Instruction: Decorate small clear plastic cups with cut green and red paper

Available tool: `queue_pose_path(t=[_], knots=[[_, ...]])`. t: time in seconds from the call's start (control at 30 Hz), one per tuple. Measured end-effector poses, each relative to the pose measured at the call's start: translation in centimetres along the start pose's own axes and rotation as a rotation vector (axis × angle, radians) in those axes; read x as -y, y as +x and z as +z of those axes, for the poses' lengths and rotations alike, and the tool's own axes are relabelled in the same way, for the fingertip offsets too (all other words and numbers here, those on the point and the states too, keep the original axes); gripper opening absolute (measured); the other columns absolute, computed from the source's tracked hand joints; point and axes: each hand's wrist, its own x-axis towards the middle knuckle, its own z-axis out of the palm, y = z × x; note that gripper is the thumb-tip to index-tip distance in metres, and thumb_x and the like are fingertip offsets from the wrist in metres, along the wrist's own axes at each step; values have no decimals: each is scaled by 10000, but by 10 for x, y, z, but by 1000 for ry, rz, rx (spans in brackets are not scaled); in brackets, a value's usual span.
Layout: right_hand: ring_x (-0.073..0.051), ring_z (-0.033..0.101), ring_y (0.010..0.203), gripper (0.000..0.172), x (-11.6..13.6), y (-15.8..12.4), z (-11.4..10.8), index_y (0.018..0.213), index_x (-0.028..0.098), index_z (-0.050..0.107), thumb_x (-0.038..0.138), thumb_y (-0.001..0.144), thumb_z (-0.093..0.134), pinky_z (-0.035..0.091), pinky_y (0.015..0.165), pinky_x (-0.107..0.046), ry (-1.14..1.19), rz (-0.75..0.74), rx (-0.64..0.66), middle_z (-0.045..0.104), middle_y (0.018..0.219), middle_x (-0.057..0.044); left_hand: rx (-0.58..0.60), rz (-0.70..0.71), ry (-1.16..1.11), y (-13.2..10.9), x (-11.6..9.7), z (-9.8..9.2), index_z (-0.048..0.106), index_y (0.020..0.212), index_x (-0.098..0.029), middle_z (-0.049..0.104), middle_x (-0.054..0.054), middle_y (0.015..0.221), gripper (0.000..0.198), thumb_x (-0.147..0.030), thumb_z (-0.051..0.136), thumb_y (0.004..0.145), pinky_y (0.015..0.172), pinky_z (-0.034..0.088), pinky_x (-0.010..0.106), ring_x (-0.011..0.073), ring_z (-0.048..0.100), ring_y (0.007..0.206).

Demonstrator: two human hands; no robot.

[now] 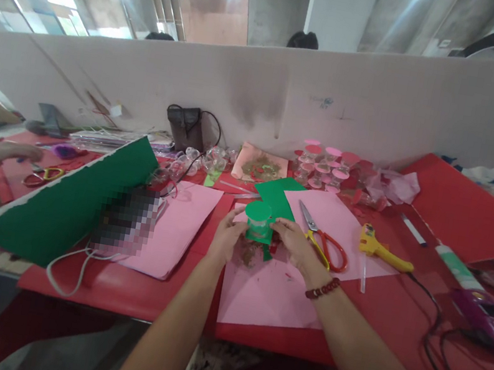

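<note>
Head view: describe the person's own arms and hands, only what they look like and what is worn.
The left arm and right arm are bare down to the frame's lower edge, with no sleeves in view. The left hand and right hand are ungloved, and no rings can be made out. The right wrist carries a bracelet of dark red-brown round beads; the left wrist bears nothing.

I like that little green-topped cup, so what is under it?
Under the green-topped cup you see a green paper scrap and the pink sheet. The left hand and right hand hold it, hiding the spot right below.
</note>
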Motion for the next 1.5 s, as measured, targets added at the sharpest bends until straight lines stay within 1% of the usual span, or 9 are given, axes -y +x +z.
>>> queue_pose_path(t=[0.2,0.37,0.43,0.53,0.7,0.83,1.0,1.2,1.5], knots=[[-125,548,458,283,3,-5,2,643,202,574,429,682,740,393,452,-238,-33,79,88,584,483,23,16,42,6,2,1,-3,623,1160,-162,590,-62,585,592,-265,783,599,531,394,202,77,505,499],[-128,568,456,317,4,-5,3,654,202,570,429,626,789,431,463,-245,101,90,58,611,495,21,-29,-21,-48,-3,-5,4,580,1204,-168,660,-20,682,666,-328,807,598,535,441,232,107,579,517],[-128,575,466,318,4,-5,3,654,204,565,427,627,791,435,469,-245,129,94,39,613,499,23,-2,-59,-87,-5,-8,6,560,1217,-169,681,-2,716,699,-304,809,578,571,469,257,129,615,550],[-137,591,482,292,5,-6,4,666,204,573,417,648,772,432,458,-245,95,102,43,633,524,11,39,-59,-65,-7,-9,6,556,1219,-162,643,-32,625,710,-221,784,549,561,453,255,129,590,517],[-148,602,488,243,8,-11,9,662,216,568,376,657,752,439,457,-253,82,122,78,658,548,-4,11,-5,19,-6,-9,4,587,1183,-160,592,-63,562,632,-161,704,562,501,382,219,101,530,468],[-146,604,494,253,6,-11,10,665,210,566,381,663,753,445,481,-253,119,112,84,653,543,-3,-23,10,15,-8,-12,5,579,1197,-155,566,-72,562,637,-188,717,576,512,382,211,89,519,477],[-131,602,501,333,3,-7,9,675,210,548,398,597,811,474,528,-255,240,112,44,630,544,28,-21,-57,-92,-10,-13,9,544,1247,-178,633,-28,671,660,-287,718,620,600,471,262,129,601,571],[-136,617,513,354,6,-10,11,694,216,543,408,588,821,498,544,-253,216,116,71,602,534,48,4,18,34,-9,-12,6,577,1221,-149,571,-63,593,665,-217,743,580,558,428,232,93,527,502],[-138,621,497,304,6,-10,14,712,214,540,349,639,803,511,531,-249,204,122,41,640,545,33,23,-6,10,-4,-4,4,600,1173,-178,605,-50,634,587,-243,748,609,540,416,223,98,545,521]])
